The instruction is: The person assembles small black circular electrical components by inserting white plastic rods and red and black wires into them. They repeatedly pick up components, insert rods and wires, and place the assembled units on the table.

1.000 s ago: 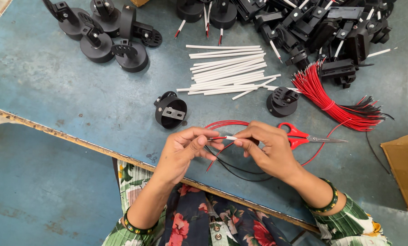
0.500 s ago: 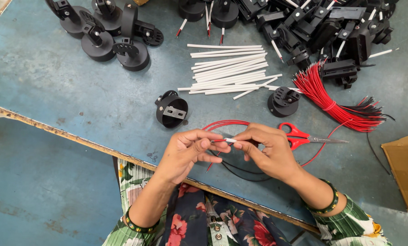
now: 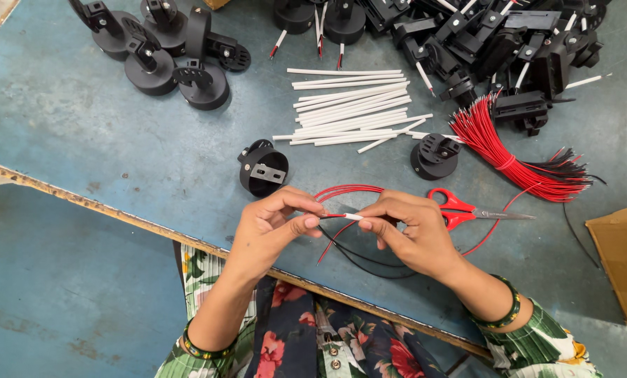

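My left hand [image 3: 271, 227] and my right hand [image 3: 408, 234] meet over the blue table's near edge. Between their fingertips runs a thin white sleeve tube [image 3: 348, 216] with a red wire [image 3: 345, 190] going into it; the left fingers pinch the wire end, the right fingers pinch the tube. The red wire loops back above my hands, and a black wire [image 3: 359, 260] curves below them. A black round housing [image 3: 264, 169] lies on its side just beyond my left hand. Red-handled scissors [image 3: 460, 208] lie beside my right hand.
A pile of white tubes [image 3: 352, 112] lies mid-table. A tied bundle of red and black wires [image 3: 513, 157] sits to the right, another black housing [image 3: 432, 155] beside it. Black parts crowd the far edge [image 3: 509, 42] and far left [image 3: 156, 49]. A cardboard box [image 3: 625, 259] stands at right.
My hands have stayed in place, with the fingers shifting slightly along the wire and tube. Nothing else on the table has moved.
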### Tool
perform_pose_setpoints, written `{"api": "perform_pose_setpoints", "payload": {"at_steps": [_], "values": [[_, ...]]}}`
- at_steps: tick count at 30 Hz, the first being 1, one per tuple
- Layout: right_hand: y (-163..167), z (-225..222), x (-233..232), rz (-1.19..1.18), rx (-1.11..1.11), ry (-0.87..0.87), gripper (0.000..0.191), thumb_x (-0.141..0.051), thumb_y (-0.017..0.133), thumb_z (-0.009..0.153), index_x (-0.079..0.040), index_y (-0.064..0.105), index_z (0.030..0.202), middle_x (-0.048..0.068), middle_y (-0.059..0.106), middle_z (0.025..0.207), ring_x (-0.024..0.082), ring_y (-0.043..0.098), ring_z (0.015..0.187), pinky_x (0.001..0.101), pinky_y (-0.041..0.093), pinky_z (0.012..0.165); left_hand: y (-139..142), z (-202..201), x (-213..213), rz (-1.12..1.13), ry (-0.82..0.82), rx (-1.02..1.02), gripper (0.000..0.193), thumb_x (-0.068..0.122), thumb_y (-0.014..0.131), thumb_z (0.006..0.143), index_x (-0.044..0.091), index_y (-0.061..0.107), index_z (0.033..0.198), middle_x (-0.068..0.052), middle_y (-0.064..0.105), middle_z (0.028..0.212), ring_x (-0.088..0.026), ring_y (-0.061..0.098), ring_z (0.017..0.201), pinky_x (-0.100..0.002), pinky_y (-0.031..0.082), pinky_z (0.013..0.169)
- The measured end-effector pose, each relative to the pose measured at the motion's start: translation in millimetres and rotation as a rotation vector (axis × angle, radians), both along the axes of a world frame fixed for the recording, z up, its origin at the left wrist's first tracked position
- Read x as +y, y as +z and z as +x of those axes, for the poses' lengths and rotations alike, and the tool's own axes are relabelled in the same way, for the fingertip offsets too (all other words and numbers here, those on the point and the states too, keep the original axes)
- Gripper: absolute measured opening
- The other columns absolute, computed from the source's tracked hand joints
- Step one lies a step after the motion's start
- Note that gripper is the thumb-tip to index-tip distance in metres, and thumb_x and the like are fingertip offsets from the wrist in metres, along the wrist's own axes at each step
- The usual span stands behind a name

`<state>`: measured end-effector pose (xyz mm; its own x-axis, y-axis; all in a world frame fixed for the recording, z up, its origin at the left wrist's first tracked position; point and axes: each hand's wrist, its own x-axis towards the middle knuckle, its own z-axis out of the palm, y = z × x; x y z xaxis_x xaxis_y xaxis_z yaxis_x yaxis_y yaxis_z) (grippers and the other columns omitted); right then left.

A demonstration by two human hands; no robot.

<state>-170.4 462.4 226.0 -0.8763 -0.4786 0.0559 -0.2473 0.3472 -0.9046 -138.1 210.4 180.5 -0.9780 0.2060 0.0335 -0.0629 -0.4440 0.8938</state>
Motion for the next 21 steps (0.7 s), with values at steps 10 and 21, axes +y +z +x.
{"api": "perform_pose_setpoints", "payload": {"at_steps": [10, 21], "values": [[4, 3, -7, 0.083, 0.132, -0.023, 0.012, -0.006, 0.074, 0.089, -0.003, 0.078, 0.101, 0.004, 0.070, 0.081, 0.007, 0.064, 0.055, 0.0232, 0.047, 0.048, 49, 10, -6, -0.589, 0.129, 0.266, 0.015, 0.006, 0.075, 0.089, 0.003, 0.076, 0.104, -0.007, 0.074, 0.100, -0.013, 0.071, 0.086, -0.026, 0.058, 0.074], [4, 2, -7, 0.094, 0.129, -0.009, 0.011, -0.006, 0.074, 0.090, -0.003, 0.077, 0.099, 0.003, 0.070, 0.081, 0.007, 0.064, 0.055, 0.0233, 0.047, 0.048, 62, 7, -7, -0.743, 0.115, 0.255, 0.018, 0.010, 0.077, 0.087, 0.008, 0.076, 0.106, -0.004, 0.074, 0.095, -0.014, 0.069, 0.072, -0.026, 0.055, 0.063]]}}
